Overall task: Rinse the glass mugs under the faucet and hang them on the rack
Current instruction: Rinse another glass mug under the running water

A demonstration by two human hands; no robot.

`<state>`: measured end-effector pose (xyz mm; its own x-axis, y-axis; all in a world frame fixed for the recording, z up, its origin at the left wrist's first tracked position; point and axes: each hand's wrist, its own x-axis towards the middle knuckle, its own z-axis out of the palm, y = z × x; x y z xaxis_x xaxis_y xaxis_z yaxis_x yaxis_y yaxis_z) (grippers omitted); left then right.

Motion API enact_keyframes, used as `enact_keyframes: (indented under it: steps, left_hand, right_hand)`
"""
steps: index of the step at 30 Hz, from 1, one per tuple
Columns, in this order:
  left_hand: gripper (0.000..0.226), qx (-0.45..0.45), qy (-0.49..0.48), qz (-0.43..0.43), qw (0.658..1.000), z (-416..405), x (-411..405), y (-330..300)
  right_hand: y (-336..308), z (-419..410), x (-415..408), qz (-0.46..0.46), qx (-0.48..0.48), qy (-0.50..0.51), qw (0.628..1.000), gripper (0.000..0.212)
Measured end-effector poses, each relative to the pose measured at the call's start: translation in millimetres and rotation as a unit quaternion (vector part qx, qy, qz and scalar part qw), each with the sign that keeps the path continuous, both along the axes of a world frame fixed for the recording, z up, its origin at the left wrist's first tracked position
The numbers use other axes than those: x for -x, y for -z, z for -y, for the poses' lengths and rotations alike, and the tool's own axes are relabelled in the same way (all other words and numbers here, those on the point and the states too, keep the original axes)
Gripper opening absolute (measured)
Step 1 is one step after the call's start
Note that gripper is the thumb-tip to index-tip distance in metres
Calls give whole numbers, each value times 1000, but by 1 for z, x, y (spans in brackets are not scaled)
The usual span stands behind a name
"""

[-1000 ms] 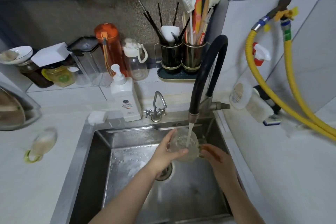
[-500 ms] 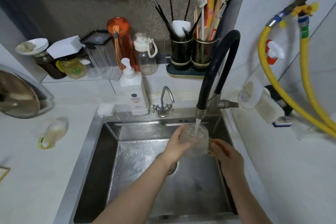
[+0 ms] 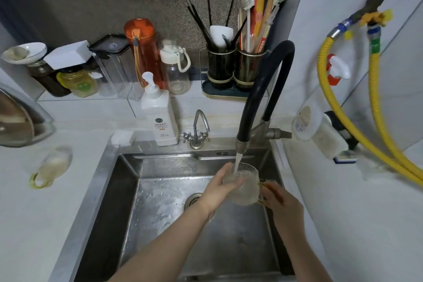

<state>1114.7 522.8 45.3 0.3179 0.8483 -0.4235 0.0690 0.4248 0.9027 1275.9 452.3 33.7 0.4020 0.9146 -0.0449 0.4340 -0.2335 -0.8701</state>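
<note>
Glass mug (image 3: pixel 243 186), one of two in view, was held over the sink (image 3: pixel 128 192), under the stream of water from the black faucet (image 3: pixel 263 89). The left hand (image 3: pixel 220 188) was closed around the mug's body from the left side. The right hand (image 3: pixel 282 205) gripped the yellowish handle at the mug's right side. The mug stood nearly upright, and the water fell into its open mouth.

The second glass mug (image 3: pixel 51 167) lay on its side on the white bench (image 3: pixel 34 224), well apart to the left of the sink, its yellow handle towards the camera.

Behind the sink stood one small metal tap (image 3: pixel 198 129) and one white soap dispenser (image 3: pixel 158 112), with a small white block (image 3: pixel 122 138) beside it. Farther back, on the ledge, were one orange bottle (image 3: pixel 143 52), one clear bottle with a white lid (image 3: pixel 175 67), one clear container with a black lid (image 3: pixel 113 64), and two dark utensil holders (image 3: pixel 235 66) with chopsticks and brushes. Two yellow hoses (image 3: pixel 357 130) ran along the right wall.

Compared with half a second earlier, the two hands kept the same grip and the mug stayed under the stream; the whole scene sat a little lower and to the right in the view.
</note>
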Motion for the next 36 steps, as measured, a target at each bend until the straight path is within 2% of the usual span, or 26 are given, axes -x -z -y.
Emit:
enact_keyframes:
  steps: [2,6,10,15,16,19,22,25,32,36]
  left_hand:
    - [75,20,-9,-7,1000,-2,-4,0]
    - [38,20,23,-10,999,-5,-17,-6]
    - [57,50,-31,-26,998,-7,-14,1]
    - [27,78,-90,-66,991,-6,12,5]
    - [29,80,-93,-66,990,-6,17,6]
    - [56,73,-111,-93,987,-5,30,10]
    - [43,69,-121,-101,985,-6,43,11]
    - [37,59,-134,-78,986,-8,54,7]
    - [50,40,-167,-32,985,-8,73,-2]
    - [90,23,-159,-22,987,-7,73,1]
  right_hand:
    - [-4,-6,-1,17,0,-12,1000,10]
    - [-5,-7,-8,22,0,4,1000,9]
    - [-8,-11,-1,27,24,-15,999,7]
    - [4,-26,16,-88,111,-29,989,14]
    - [7,-27,19,-109,125,-28,986,14]
    - [9,-30,25,-172,149,-3,974,15]
    - [5,-34,33,-245,168,12,955,16]
    - [0,-42,44,-261,174,1,949,16]
    - [-9,-75,61,-299,163,-34,940,12]
    - [-16,-78,62,-334,151,-48,929,11]
